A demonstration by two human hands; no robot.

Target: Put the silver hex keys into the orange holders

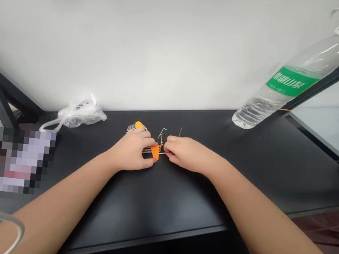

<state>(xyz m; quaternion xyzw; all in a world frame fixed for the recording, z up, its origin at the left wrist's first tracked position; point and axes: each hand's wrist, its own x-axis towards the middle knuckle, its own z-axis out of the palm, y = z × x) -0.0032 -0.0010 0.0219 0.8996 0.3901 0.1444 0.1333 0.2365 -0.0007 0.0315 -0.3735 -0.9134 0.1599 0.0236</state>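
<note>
My left hand [133,150] is closed around an orange hex key holder [155,152], thumb at its near edge. Several metal keys run through the holder, and a second orange piece [139,125] shows beyond my knuckles with a row of key ends. Just to the right, my right hand [185,153] pinches a hex key [162,153] whose shaft reaches the holder's right side. Its thin short arm [180,132] seems to rise behind my fingers; the rest is hidden. Between the hands and a little beyond them lie loose L-shaped hex keys [163,132].
A large water bottle [277,90] with a green label stands at the back right. At the back left lies a crumpled clear plastic bag [81,113]. The black table [148,206] meets a white wall [165,53]; black frame bars [1,87] rise at both sides.
</note>
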